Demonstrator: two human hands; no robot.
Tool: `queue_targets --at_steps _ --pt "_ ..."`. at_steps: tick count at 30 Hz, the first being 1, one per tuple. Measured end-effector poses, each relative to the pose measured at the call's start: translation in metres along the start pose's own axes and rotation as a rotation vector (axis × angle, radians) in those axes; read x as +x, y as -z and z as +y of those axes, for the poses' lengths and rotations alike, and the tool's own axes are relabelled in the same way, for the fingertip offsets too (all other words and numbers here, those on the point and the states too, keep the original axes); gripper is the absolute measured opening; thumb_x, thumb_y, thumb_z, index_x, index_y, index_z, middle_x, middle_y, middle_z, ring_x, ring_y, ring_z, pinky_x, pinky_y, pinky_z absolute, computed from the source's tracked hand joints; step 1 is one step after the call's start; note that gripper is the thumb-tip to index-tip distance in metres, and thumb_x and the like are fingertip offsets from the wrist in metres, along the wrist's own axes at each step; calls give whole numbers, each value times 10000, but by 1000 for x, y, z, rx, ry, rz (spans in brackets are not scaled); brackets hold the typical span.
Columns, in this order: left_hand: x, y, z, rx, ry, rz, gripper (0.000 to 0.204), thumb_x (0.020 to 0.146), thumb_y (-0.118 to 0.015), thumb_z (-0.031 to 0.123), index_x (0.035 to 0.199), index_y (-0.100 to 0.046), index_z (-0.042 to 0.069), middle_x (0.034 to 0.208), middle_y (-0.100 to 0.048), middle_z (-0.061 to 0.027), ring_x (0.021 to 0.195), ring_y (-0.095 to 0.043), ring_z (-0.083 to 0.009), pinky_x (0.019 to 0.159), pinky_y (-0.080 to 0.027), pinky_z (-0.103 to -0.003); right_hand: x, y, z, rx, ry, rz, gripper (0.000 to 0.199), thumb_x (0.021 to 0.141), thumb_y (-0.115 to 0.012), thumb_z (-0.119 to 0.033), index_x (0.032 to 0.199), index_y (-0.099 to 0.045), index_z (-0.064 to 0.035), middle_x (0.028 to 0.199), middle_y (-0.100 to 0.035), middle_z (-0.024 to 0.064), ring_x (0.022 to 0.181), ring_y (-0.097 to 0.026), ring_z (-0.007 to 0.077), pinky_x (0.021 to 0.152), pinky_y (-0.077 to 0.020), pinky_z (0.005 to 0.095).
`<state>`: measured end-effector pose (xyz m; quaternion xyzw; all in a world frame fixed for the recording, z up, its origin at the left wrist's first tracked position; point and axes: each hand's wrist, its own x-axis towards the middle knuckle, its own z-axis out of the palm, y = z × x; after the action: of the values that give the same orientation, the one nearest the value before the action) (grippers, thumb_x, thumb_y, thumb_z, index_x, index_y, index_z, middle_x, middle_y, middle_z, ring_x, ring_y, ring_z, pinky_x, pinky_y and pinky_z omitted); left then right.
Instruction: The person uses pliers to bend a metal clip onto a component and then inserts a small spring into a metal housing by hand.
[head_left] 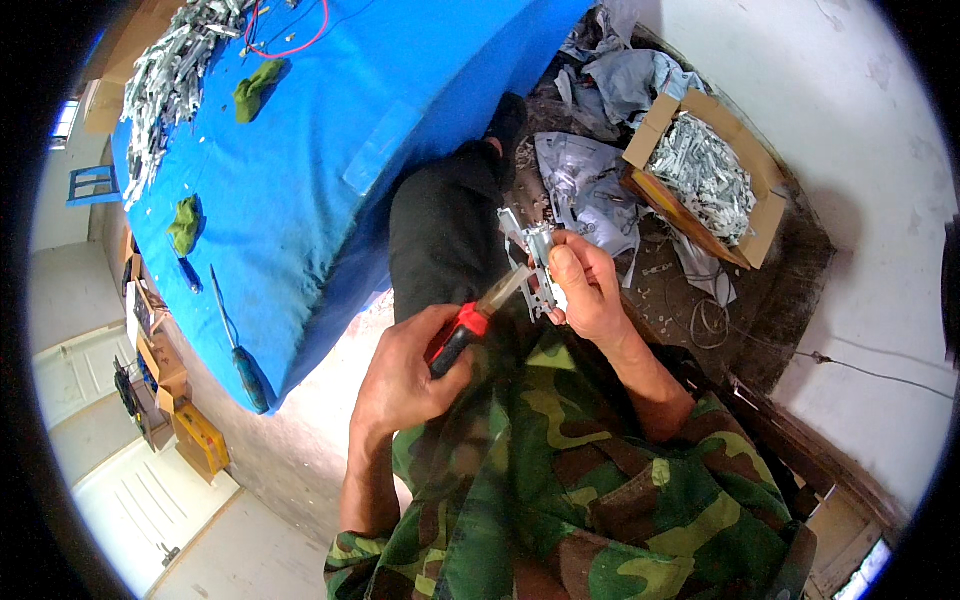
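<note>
My left hand [410,365] is closed round the red-and-black handle of a knife-like tool [463,330]. Its flat metal blade points up and to the right and meets the lower left side of a small silver metal part [540,243]. That part has a shiny cylinder and thin bracket-like plates with holes. It is pinched between the thumb and fingers of my right hand [590,280], in front of my body above my lap. Whether the blade presses on the part or only overlaps it, I cannot tell.
A blue-covered table [330,150] at left bears a heap of silver metal parts [180,80], green gloves [258,90] and a screwdriver [245,365]. On the floor at right, a cardboard box [765,225] holds many similar parts, beside grey plastic bags [590,185] and a thin cable [870,368].
</note>
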<state>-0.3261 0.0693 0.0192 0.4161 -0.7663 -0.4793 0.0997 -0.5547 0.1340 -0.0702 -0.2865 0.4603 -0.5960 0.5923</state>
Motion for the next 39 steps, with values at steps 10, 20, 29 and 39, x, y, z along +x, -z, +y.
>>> queue_targets --at_steps 10,20,29,39 --pt "-3 -17 26 279 92 134 391 796 -716 78 1172 -635 7 985 -684 -226 837 -694 -400 751 -546 -422 14 -5 9 -536 218 192 300 1038 -575 -290 1023 -586 9 746 -583 77 662 -554 137 600 -464 328" --pt "-1 -24 22 213 52 104 366 793 -720 58 1143 -633 -7 966 -677 -226 827 -693 -385 740 -545 -411 10 10 13 -569 246 260 298 1049 -554 -261 910 -590 0 703 -546 57 661 -503 100 585 -433 329" --pt "-1 -24 9 86 56 99 329 795 -701 60 1114 -647 -2 855 -664 -188 756 -677 -294 714 -525 -352 10 8 22 -323 163 267 323 1070 -520 -300 888 -589 -42 725 -513 -37 662 -451 63 604 -393 264" --pt "-7 -20 9 150 90 126 355 809 -703 71 1149 -635 -4 877 -679 -203 757 -681 -303 713 -530 -358 11 5 17 -293 182 258 231 1010 -638 -246 901 -598 -47 763 -541 -49 696 -472 49 613 -402 248"
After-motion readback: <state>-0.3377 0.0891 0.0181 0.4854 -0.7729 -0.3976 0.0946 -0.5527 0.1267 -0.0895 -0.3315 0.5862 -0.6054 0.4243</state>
